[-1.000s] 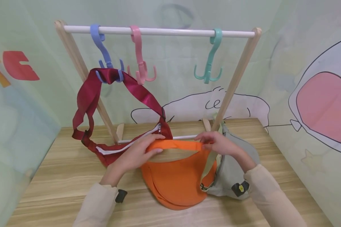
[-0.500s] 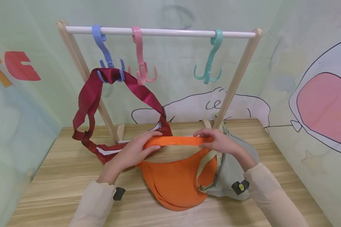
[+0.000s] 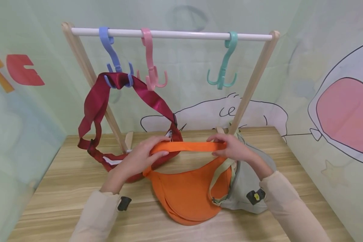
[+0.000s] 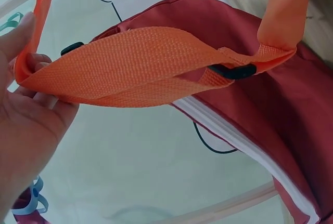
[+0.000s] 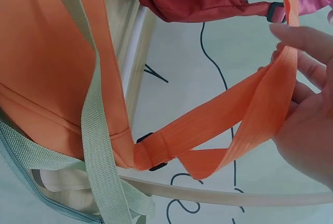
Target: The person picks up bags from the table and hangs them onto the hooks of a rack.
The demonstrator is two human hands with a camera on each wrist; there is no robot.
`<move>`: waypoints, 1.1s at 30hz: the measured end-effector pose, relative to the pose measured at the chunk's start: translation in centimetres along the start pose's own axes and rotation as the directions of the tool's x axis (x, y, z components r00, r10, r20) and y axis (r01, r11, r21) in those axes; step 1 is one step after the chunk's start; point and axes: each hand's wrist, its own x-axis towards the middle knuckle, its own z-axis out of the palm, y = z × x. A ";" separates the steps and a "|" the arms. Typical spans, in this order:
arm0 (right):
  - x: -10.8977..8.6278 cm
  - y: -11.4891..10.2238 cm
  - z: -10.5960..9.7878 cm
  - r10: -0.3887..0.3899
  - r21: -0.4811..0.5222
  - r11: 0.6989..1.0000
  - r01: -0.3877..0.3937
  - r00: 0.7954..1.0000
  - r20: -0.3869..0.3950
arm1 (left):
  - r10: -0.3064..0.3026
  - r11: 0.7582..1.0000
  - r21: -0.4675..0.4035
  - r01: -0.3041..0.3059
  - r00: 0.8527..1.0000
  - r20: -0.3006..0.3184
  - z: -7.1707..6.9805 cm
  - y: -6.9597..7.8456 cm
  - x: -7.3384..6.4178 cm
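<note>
An orange waist bag (image 3: pixel 187 195) lies on the table, its orange strap (image 3: pixel 187 146) stretched above it between both hands. My left hand (image 3: pixel 136 159) holds the strap's left part between thumb and fingers. At the strap's other end, my right hand (image 3: pixel 234 148) grips it the same way. In the left wrist view, a black slider (image 4: pixel 239 72) sits on the webbing, in front of a red bag. The right wrist view shows the strap (image 5: pixel 208 115) doubled and looping through my right hand (image 5: pixel 309 109). A pale green strap (image 5: pixel 99 115) crosses over the orange bag.
A rack carries a white bar (image 3: pixel 187 34) with blue (image 3: pixel 110 50), pink (image 3: pixel 149 57) and teal (image 3: pixel 224 64) hooks. The red bag's strap (image 3: pixel 96 97) hangs on the blue hook. A grey-green bag (image 3: pixel 245 188) lies right of the orange one.
Both hands have lifted the orange strap a little, and it now runs straighter. My left hand has shifted slightly left, my right hand slightly upward.
</note>
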 end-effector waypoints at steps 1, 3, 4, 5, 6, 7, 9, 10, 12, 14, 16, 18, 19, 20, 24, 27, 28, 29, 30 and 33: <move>0.1 0.0 -0.1 0.001 -0.006 1.000 -0.001 1.000 0.003 | 0.005 1.000 0.000 -0.005 1.000 -0.005 -0.1 0.0 0.0; 0.1 0.1 -0.2 0.009 -0.015 1.000 -0.009 1.000 0.009 | 0.020 1.000 0.003 -0.020 1.000 -0.019 -0.2 -0.1 0.0; 0.2 0.1 -0.3 0.013 -0.020 1.000 -0.012 1.000 0.010 | 0.024 1.000 0.007 -0.024 0.999 -0.027 -0.4 -0.1 0.0; 0.2 0.1 -0.4 0.016 -0.022 1.000 -0.016 1.000 0.013 | 0.031 0.999 0.011 -0.031 0.999 -0.033 -0.4 -0.1 0.0; 0.2 0.2 -0.5 0.018 -0.027 0.999 -0.017 1.000 0.012 | 0.036 0.999 0.013 -0.036 0.999 -0.039 -0.5 -0.1 0.0; 0.2 0.2 -0.6 0.019 -0.029 0.999 -0.018 1.000 0.010 | 0.039 0.999 0.016 -0.038 0.998 -0.042 -0.6 -0.2 0.0; 0.2 0.3 -0.8 0.010 -0.030 1.000 -0.010 1.000 0.001 | 0.036 0.999 0.014 -0.036 0.998 -0.045 -0.9 -0.2 0.0; 0.2 0.3 -0.9 0.006 -0.028 1.000 -0.006 1.000 -0.004 | 0.031 0.999 0.015 -0.030 0.998 -0.046 -1.0 -0.2 0.0; 0.2 0.3 -1.1 -0.002 -0.014 1.000 0.002 1.000 -0.011 | 0.018 1.000 0.006 -0.017 0.999 -0.044 -1.3 -0.1 -0.1; 0.2 0.3 -1.3 -0.012 0.005 1.000 0.012 1.000 -0.021 | 0.004 1.000 0.007 -0.004 0.999 -0.047 -1.6 -0.2 -0.1; 0.2 0.3 -1.6 -0.022 0.034 0.999 0.023 0.999 -0.035 | 0.003 1.000 0.014 -0.002 0.998 -0.059 -1.9 -0.2 -0.2; 0.2 0.2 -1.8 -0.041 0.069 0.997 0.044 0.998 -0.049 | 0.017 1.000 0.022 -0.015 0.997 -0.075 -2.3 -0.4 -0.2; 0.2 0.1 -1.9 -0.051 0.087 0.995 0.055 0.997 -0.057 | 0.029 0.999 0.028 -0.026 0.996 -0.085 -2.4 -0.4 -0.2; 0.2 0.0 -2.0 -0.061 0.105 0.992 0.068 0.996 -0.063 | 0.043 0.999 0.033 -0.040 0.995 -0.094 -2.6 -0.4 -0.3; 0.2 -0.5 -2.5 -0.102 0.146 0.983 0.111 0.993 -0.066 | 0.058 0.997 0.049 -0.053 0.992 -0.111 -3.1 -0.6 -0.4; 0.1 -0.8 -2.8 -0.127 0.136 0.982 0.134 0.990 -0.059 | 0.042 0.997 0.063 -0.035 0.993 -0.113 -3.4 -0.6 -0.4; 0.1 -0.8 -2.9 -0.139 0.129 0.981 0.145 0.989 -0.057 | 0.037 0.997 0.068 -0.029 0.993 -0.114 -3.5 -0.6 -0.5; 0.1 -0.9 -2.9 -0.148 0.122 0.980 0.154 0.987 -0.057 | 0.035 0.997 0.074 -0.026 0.993 -0.117 -3.5 -0.6 -0.5; 0.1 -0.9 -2.9 -0.159 0.116 0.979 0.165 0.986 -0.057 | 0.035 0.996 0.080 -0.025 0.992 -0.119 -3.5 -0.7 -0.5; 0.1 -1.0 -3.0 -0.197 0.112 0.973 0.201 0.979 -0.051 | 0.035 0.995 0.093 -0.024 0.992 -0.123 -3.6 -0.8 -0.6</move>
